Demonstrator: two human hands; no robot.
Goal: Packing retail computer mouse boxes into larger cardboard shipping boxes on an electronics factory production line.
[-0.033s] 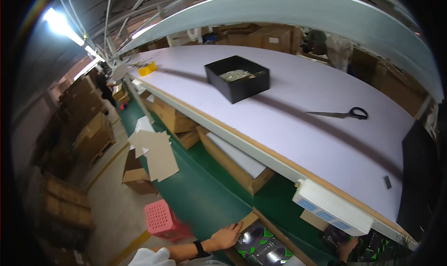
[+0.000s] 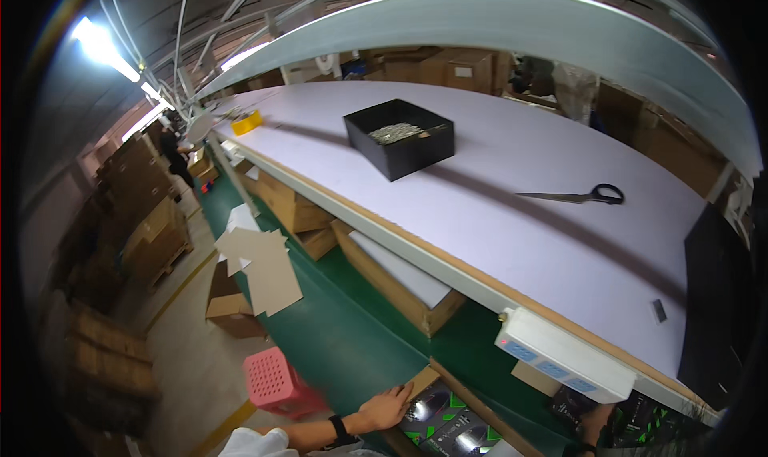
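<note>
My left hand (image 2: 386, 407), with a black band on the wrist, rests at the corner of an open cardboard box (image 2: 472, 401). Its fingers lie stretched over the rim. Inside that box are black packages (image 2: 460, 435) with green marks and a shiny front. At the lower right, my right hand (image 2: 596, 422) is in shadow beneath the table edge. It is against a dark package (image 2: 570, 403), beside more black-and-green packages (image 2: 640, 418). Blur and shadow hide its fingers, so I cannot make out whether it grips the package.
A white power strip (image 2: 564, 357) runs along the table edge above my right hand. On the white table (image 2: 480, 225) are a black box of small pieces (image 2: 404, 149), scissors (image 2: 580, 194) and yellow tape (image 2: 246, 122). Cardboard sheets (image 2: 268, 273) lie left; a pink stool (image 2: 280, 381) stands below.
The whole view has shifted slightly. My right hand has moved up a little beside the dark package and looks more blurred. My left hand stays on the box rim.
</note>
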